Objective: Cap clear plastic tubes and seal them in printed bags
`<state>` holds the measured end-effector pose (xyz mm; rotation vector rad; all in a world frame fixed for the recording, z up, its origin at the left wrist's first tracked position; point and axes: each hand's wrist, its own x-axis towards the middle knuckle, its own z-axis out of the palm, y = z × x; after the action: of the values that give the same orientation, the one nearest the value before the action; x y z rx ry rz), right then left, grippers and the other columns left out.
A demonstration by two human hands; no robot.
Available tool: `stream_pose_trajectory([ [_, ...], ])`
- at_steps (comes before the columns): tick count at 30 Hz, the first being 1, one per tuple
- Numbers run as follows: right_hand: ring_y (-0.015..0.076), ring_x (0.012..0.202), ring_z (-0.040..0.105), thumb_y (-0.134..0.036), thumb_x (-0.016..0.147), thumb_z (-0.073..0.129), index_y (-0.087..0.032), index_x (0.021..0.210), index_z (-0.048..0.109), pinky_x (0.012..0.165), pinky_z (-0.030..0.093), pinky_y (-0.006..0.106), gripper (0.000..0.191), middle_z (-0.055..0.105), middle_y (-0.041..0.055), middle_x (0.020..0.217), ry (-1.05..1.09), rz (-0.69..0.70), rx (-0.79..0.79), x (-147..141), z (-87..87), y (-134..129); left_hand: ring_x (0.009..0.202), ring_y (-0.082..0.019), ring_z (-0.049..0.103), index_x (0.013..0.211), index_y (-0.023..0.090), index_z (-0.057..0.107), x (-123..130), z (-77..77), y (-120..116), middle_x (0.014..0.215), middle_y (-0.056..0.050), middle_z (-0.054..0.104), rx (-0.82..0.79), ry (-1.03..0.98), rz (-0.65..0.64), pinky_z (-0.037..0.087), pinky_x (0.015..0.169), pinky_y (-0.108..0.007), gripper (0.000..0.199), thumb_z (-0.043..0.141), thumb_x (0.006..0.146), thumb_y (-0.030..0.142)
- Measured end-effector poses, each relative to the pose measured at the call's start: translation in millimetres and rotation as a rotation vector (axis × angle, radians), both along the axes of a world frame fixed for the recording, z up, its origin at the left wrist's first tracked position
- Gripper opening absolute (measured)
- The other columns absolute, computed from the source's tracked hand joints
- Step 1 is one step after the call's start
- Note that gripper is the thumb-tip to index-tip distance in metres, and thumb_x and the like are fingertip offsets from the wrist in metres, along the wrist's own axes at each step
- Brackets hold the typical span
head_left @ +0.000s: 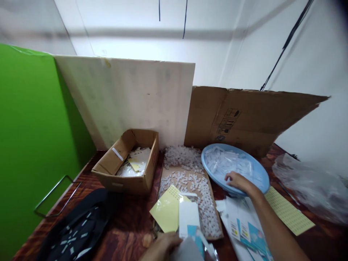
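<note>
My right hand (pixel 236 181) reaches over the near rim of a blue basin (pixel 262 175), its fingers bent above clear plastic pieces (pixel 231 161); whether it touches one cannot be made out. At the bottom centre, my left hand (pixel 165 246) is wrapped on a grey-white card (pixel 187 250), blurred. Beside it lie a white and teal package (pixel 189 214) and a yellow sticker sheet (pixel 166 208). Both overlap a cardboard sheet (pixel 217 221) covered with small white pieces (pixel 208 212).
An open cardboard box (pixel 149 181) with scraps stands left of centre. A black cap (pixel 81 224) lies at the lower left. More printed cards (pixel 244 228), a yellow sheet (pixel 289 212) and a clear plastic bag (pixel 310 185) are on the right.
</note>
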<state>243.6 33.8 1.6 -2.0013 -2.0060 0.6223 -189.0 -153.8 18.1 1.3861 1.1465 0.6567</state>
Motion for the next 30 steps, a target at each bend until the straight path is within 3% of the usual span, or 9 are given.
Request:
stream_pose_trajectory([
  [2, 0.015, 0.074, 0.066, -0.03, 0.094, 0.071, -0.014, 0.083, 0.067, 0.076, 0.055, 0.033, 0.02, 0.068, -0.0013, 0.081, -0.007, 0.015, 0.018, -3.7, -4.8, 0.3, 0.099, -0.027, 0.065, 0.106, 0.024, 0.078, 6.0, 5.5, 17.1, 0.103, -0.008, 0.073, 0.16, 0.078, -0.084, 0.048, 0.093, -0.03, 0.048, 0.088, 0.068, 0.05],
  [7, 0.0212, 0.077, 0.063, -0.016, 0.077, 0.067, -0.017, 0.078, 0.068, 0.075, 0.045, 0.031, 0.002, 0.069, 0.0047, 0.077, 0.03, -0.058, 0.198, -1.8, 6.6, -5.5, 0.095, -0.021, 0.066, 0.098, 0.02, 0.075, 12.5, 14.3, 95.1, 0.101, -0.008, 0.073, 0.505, 0.378, -0.07, 0.048, 0.086, -0.027, 0.019, 0.06, 0.096, 0.03],
  [10, 0.0225, 0.072, 0.061, -0.026, 0.082, 0.057, -0.014, 0.102, 0.069, 0.072, 0.045, 0.033, 0.027, 0.064, 0.0045, 0.076, 0.054, -0.157, 0.322, -3.5, 22.3, -21.0, 0.093, -0.022, 0.065, 0.098, 0.017, 0.074, 24.7, 5.5, 143.0, 0.101, -0.01, 0.072, 0.524, 0.474, -0.049, 0.046, 0.084, -0.028, 0.02, 0.055, 0.093, 0.015],
  [13, 0.0187, 0.065, 0.058, -0.034, 0.09, 0.048, -0.014, 0.141, 0.055, 0.07, 0.047, 0.03, 0.055, 0.059, -0.0006, 0.077, 0.164, -0.175, 0.38, -19.4, 39.6, -53.1, 0.096, -0.022, 0.063, 0.097, 0.016, 0.074, 44.1, -8.7, 173.4, 0.101, -0.009, 0.072, 0.514, 0.534, -0.063, 0.044, 0.085, -0.028, 0.021, 0.057, 0.086, 0.01],
  [17, 0.0171, 0.071, 0.057, -0.043, 0.093, 0.056, -0.023, 0.14, 0.061, 0.073, 0.048, 0.028, 0.051, 0.058, -0.0022, 0.079, 0.608, -0.155, 0.345, -62.3, 51.0, -106.6, 0.092, -0.023, 0.062, 0.086, 0.014, 0.073, 64.4, -23.2, 183.4, 0.092, -0.01, 0.069, 0.497, 0.584, -0.072, 0.042, 0.083, -0.03, 0.019, 0.056, 0.083, 0.008],
  [20, 0.0186, 0.072, 0.06, -0.048, 0.086, 0.069, -0.02, 0.125, 0.069, 0.066, 0.049, 0.027, 0.048, 0.062, 0.0008, 0.08, 0.882, -0.178, 0.346, -100.2, 42.4, -132.1, 0.092, -0.023, 0.061, 0.087, 0.015, 0.072, 65.7, -30.9, 178.5, 0.093, -0.011, 0.066, 0.475, 0.582, -0.038, 0.041, 0.083, -0.031, 0.02, 0.054, 0.083, 0.006],
  [25, 0.0163, 0.063, 0.064, -0.053, 0.086, 0.072, -0.027, 0.15, 0.04, 0.06, 0.053, 0.029, 0.076, 0.066, 0.0024, 0.094, 1.299, -0.249, 0.222, -155.3, 16.2, -140.6, 0.093, -0.022, 0.062, 0.093, 0.013, 0.071, 52.6, -42.5, 172.1, 0.096, -0.01, 0.068, 0.407, 0.512, 0.041, 0.042, 0.083, -0.029, 0.021, 0.058, 0.08, 0.004],
  [28, 0.0179, 0.057, 0.068, -0.055, 0.077, 0.08, -0.027, 0.133, 0.047, 0.057, 0.056, 0.032, 0.071, 0.068, 0.0028, 0.095, 1.386, -0.299, 0.19, -176.8, 5.6, -135.5, 0.091, -0.023, 0.063, 0.089, 0.013, 0.073, 44.1, -41.6, 173.2, 0.09, -0.008, 0.071, 0.37, 0.438, 0.098, 0.044, 0.083, -0.031, 0.018, 0.064, 0.075, 0.005],
  [30, 0.0194, 0.05, 0.066, -0.055, 0.071, 0.085, -0.024, 0.114, 0.052, 0.049, 0.052, 0.029, 0.063, 0.068, -0.0002, 0.078, 1.364, -0.311, 0.154, -185.5, 1.1, -130.6, 0.089, -0.024, 0.065, 0.085, 0.013, 0.075, 39.6, -35.5, 172.8, 0.087, -0.009, 0.073, 0.358, 0.369, 0.144, 0.046, 0.084, -0.033, 0.012, 0.069, 0.074, 0.011],
])
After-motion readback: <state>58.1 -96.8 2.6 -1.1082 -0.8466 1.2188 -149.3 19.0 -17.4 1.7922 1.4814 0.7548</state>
